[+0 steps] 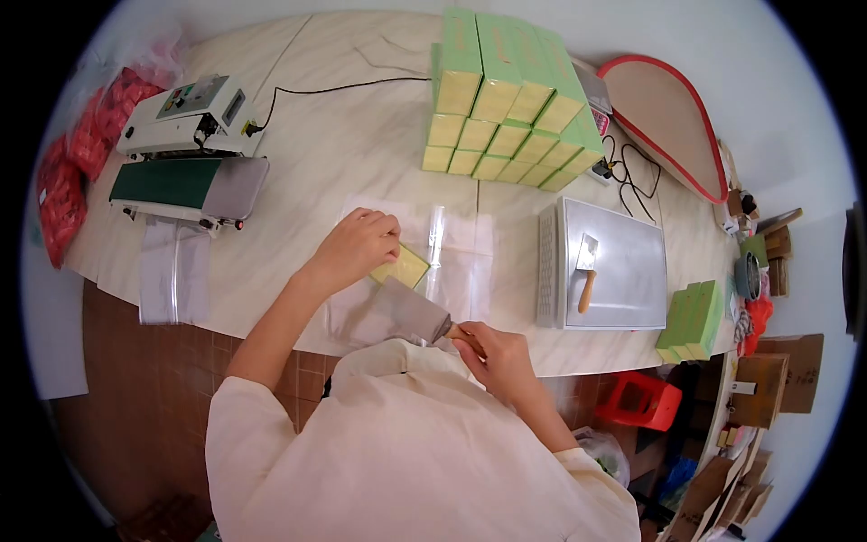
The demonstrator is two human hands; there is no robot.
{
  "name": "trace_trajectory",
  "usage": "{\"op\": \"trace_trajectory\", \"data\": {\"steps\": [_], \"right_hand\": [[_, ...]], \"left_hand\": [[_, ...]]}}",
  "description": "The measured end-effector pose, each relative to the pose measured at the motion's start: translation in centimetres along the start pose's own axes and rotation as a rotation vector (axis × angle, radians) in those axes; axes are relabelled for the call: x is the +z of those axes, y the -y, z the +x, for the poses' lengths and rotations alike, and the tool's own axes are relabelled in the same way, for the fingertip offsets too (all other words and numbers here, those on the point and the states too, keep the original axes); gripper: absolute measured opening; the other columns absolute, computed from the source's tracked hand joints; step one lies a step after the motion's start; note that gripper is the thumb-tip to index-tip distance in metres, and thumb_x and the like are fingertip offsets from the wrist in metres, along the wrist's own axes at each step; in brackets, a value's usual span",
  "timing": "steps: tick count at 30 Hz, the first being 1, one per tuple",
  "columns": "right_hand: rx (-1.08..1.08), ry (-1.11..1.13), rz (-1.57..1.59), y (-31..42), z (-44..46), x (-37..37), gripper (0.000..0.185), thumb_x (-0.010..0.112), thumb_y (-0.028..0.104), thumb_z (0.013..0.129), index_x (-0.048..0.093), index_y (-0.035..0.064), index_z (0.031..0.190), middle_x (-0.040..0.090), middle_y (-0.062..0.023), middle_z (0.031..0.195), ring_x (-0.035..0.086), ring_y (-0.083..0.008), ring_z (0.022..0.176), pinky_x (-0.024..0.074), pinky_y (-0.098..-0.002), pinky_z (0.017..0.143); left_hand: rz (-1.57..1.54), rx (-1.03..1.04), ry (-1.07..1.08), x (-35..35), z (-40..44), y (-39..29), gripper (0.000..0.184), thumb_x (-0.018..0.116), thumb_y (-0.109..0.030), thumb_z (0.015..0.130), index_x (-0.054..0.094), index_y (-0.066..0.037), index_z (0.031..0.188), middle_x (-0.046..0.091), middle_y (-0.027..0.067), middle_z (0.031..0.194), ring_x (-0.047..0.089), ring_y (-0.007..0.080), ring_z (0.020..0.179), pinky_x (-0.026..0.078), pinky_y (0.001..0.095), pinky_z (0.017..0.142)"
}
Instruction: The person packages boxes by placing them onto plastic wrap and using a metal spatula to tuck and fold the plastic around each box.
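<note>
My left hand (363,239) is closed with curled fingers on a small yellow box with green edges (411,266), covering part of it. My right hand (498,354) grips the wooden handle of a scraper (411,307). The scraper's wide metal blade points left, its tip close to the box's near edge; whether they touch I cannot tell. Under both lie clear plastic bags (465,271), spread flat on the marbled table (343,117).
A stack of green-and-yellow boxes (506,99) stands at the back. To the right are a metal-topped unit (623,257) with a small scraper (587,271) on it, and more green boxes (694,318). A sealing machine (185,154) and bagged red packets (90,144) sit left.
</note>
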State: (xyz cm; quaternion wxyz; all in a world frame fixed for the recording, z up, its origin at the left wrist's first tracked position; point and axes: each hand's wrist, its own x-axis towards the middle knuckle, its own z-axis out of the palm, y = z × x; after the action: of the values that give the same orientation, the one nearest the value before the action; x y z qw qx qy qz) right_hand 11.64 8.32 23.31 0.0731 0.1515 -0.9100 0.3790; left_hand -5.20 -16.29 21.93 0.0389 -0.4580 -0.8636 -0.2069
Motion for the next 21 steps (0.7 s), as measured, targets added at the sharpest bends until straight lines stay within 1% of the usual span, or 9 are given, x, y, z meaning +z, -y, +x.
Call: {"op": "trace_trajectory", "data": {"steps": [4,6,9,12,17,18,19,20,21], "right_hand": [[-0.014,-0.005,-0.071,0.1,1.1,0.5,0.015,0.069,0.013,0.085,0.06,0.0066,0.094,0.066,-0.0044,0.071,0.064,-0.0218,0.056,0.0465,-0.0322,0.047],[0.014,-0.017,-0.13,-0.1,1.3,0.7,0.013,0.067,0.015,0.087,0.058,0.0074,0.09,0.063,-0.0038,0.067,0.06,-0.0231,0.052,0.044,-0.0341,0.044],[0.067,-0.038,-0.171,-0.3,1.5,0.8,0.013,0.066,0.016,0.088,0.056,0.0082,0.087,0.059,-0.0039,0.063,0.057,-0.0246,0.049,0.042,-0.0356,0.042],[0.07,-0.051,-0.193,-0.8,1.8,0.9,0.013,0.065,0.017,0.088,0.055,0.009,0.087,0.057,-0.004,0.062,0.056,-0.0255,0.049,0.0412,-0.0366,0.041],[0.059,-0.047,-0.227,-1.0,2.6,0.8,0.014,0.065,0.019,0.089,0.055,0.0093,0.087,0.056,-0.0038,0.062,0.056,-0.0261,0.049,0.041,-0.0369,0.041],[0.058,-0.043,-0.228,-1.0,2.7,0.9,0.014,0.064,0.019,0.09,0.054,0.0094,0.087,0.056,-0.0037,0.062,0.056,-0.0263,0.049,0.0409,-0.0369,0.041],[0.06,-0.045,-0.228,-1.1,2.8,0.8,0.014,0.064,0.019,0.09,0.054,0.0094,0.087,0.056,-0.0037,0.062,0.056,-0.0263,0.049,0.0409,-0.0369,0.041],[0.07,-0.009,-0.216,-1.1,2.8,0.7,0.011,0.065,0.016,0.089,0.057,0.009,0.09,0.06,-0.0036,0.065,0.057,-0.025,0.051,0.0421,-0.036,0.044],[0.08,0.027,-0.205,-1.1,2.9,0.6,0.008,0.065,0.014,0.089,0.059,0.0087,0.092,0.063,-0.0035,0.069,0.059,-0.0236,0.053,0.0433,-0.035,0.046]], "left_hand": [[0.0,-0.023,-0.038,-0.1,-0.1,-0.1,0.009,0.071,-0.013,0.075,0.064,-0.009,0.078,0.058,0.0016,0.09,0.058,0.0197,0.091,0.044,0.0358,0.086],[-0.01,-0.026,-0.049,-0.1,-0.1,-0.2,0.01,0.071,-0.012,0.075,0.062,-0.008,0.079,0.058,0.0023,0.088,0.059,0.0202,0.089,0.045,0.0358,0.085],[-0.018,-0.053,-0.051,-0.3,-0.1,-0.4,0.011,0.07,-0.011,0.076,0.061,-0.009,0.082,0.058,0.0028,0.09,0.058,0.0211,0.09,0.045,0.0359,0.085],[-0.006,-0.092,-0.016,-0.4,-0.1,-0.6,0.013,0.069,-0.009,0.077,0.06,-0.009,0.085,0.058,0.003,0.092,0.058,0.022,0.092,0.044,0.0362,0.085],[0.021,-0.134,-0.015,-0.3,-0.2,-0.8,0.025,0.071,-0.006,0.074,0.059,-0.01,0.095,0.056,0.0037,0.097,0.056,0.0228,0.095,0.044,0.0369,0.085],[0.021,-0.131,-0.013,-0.2,-0.1,-0.9,0.025,0.071,-0.006,0.074,0.059,-0.01,0.095,0.056,0.0037,0.097,0.056,0.0228,0.095,0.044,0.0369,0.085],[0.042,-0.143,-0.047,-0.2,0.0,-1.1,0.028,0.072,-0.006,0.073,0.059,-0.01,0.098,0.056,0.0037,0.102,0.056,0.0229,0.099,0.044,0.0371,0.088],[0.063,-0.155,-0.082,-0.2,0.1,-1.2,0.032,0.073,-0.006,0.072,0.06,-0.01,0.1,0.056,0.0037,0.107,0.055,0.0229,0.103,0.043,0.0373,0.091],[0.062,-0.151,-0.08,-0.3,0.5,-1.6,0.032,0.073,-0.006,0.072,0.06,-0.01,0.1,0.056,0.0037,0.107,0.055,0.0229,0.103,0.043,0.0373,0.091]]}}
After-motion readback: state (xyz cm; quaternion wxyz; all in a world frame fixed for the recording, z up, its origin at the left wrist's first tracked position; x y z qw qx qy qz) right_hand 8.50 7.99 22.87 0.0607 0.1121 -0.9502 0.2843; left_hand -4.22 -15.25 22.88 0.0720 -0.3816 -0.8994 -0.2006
